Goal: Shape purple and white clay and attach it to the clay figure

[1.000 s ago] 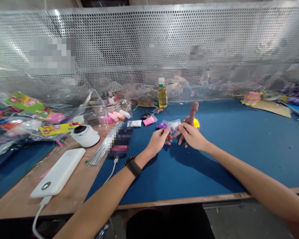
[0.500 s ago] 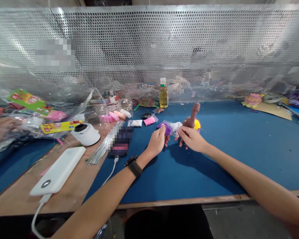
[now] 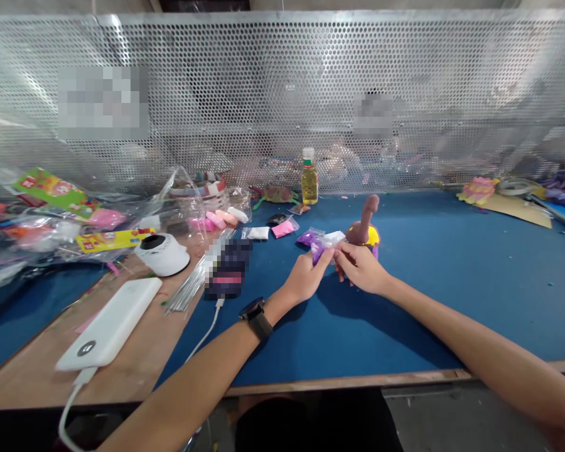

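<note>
My left hand (image 3: 308, 275) and my right hand (image 3: 361, 267) meet above the blue tabletop, fingertips pinched together. Between them is a clear plastic packet (image 3: 317, 251) with soft purple stuff in it, partly covered by my fingers. Another purple patch (image 3: 306, 238) shows just behind the left fingers, and a whitish packet (image 3: 333, 238) lies behind the fingertips; whether these are separate packets is unclear. Just beyond my right hand stands a modelled figure (image 3: 368, 220) with a long brown neck and a yellow and purple body, its lower part hidden by the hand.
Small packets, one pink (image 3: 285, 227) and one white (image 3: 258, 233), lie left of my hands. Behind them stands a bottle of yellow liquid (image 3: 309, 179). Leftward are a phone (image 3: 226, 276), metal wires (image 3: 195, 276), a white power bank (image 3: 110, 323) and a white roll-shaped object (image 3: 162, 254).
My left hand has moved slightly right and down, so both hands' fingertips now come together at the purple packet. Another person's hand at the far left edge has gone from view.
</note>
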Action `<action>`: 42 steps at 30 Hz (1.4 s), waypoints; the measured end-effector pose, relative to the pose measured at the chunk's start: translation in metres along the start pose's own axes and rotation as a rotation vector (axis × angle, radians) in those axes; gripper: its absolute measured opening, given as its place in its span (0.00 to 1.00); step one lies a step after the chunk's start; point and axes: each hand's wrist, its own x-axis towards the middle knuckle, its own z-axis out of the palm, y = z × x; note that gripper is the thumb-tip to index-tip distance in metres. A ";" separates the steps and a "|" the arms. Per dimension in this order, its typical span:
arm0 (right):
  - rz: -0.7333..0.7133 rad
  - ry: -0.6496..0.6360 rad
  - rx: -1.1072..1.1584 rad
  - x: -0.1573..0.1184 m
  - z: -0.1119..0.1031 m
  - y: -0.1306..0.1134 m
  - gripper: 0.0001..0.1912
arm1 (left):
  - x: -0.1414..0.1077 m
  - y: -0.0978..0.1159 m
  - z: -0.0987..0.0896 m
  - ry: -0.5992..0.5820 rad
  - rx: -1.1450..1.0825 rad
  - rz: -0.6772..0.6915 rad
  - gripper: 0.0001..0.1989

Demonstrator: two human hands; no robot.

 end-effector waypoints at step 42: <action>0.097 0.083 0.115 0.004 -0.002 0.005 0.16 | 0.014 -0.004 -0.012 0.103 -0.207 -0.001 0.17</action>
